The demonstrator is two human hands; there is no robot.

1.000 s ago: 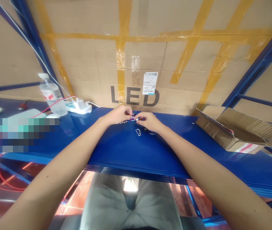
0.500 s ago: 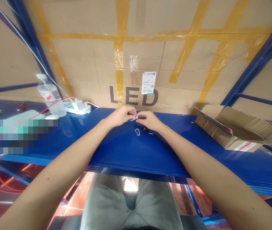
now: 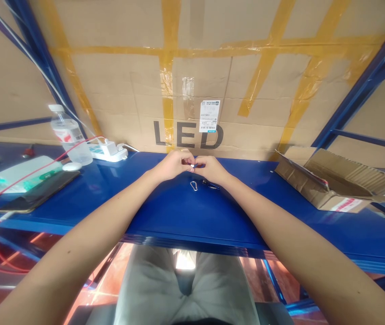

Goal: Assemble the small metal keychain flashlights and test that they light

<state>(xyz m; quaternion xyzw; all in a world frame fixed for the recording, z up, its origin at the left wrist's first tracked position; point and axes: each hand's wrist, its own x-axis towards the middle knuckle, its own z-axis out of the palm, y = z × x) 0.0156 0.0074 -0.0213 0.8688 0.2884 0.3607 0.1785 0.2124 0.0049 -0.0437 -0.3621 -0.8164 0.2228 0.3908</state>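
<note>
My left hand (image 3: 176, 163) and my right hand (image 3: 212, 169) meet near the back of the blue table, fingertips pinched together. Between them is a small shiny metal piece (image 3: 192, 166) with something dark beside it; most of it is covered by the fingers and its kind is unclear. Just in front of the hands a silver carabiner (image 3: 194, 185) lies flat on the table. To its right, close under my right wrist, rests a small dark item with a metal end (image 3: 211, 185), partly hidden by the wrist.
At left stand a plastic bottle (image 3: 72, 137), a white power strip (image 3: 107, 151) and a phone (image 3: 39, 193) on a red cable, beside a tissue pack (image 3: 26, 174). An open cardboard box (image 3: 334, 185) sits at right. A large taped carton (image 3: 124, 99) closes off the back.
The fingers have shifted slightly around the small piece, and less of its metal shows now. My view has moved a little; the things on the table lie as before.
</note>
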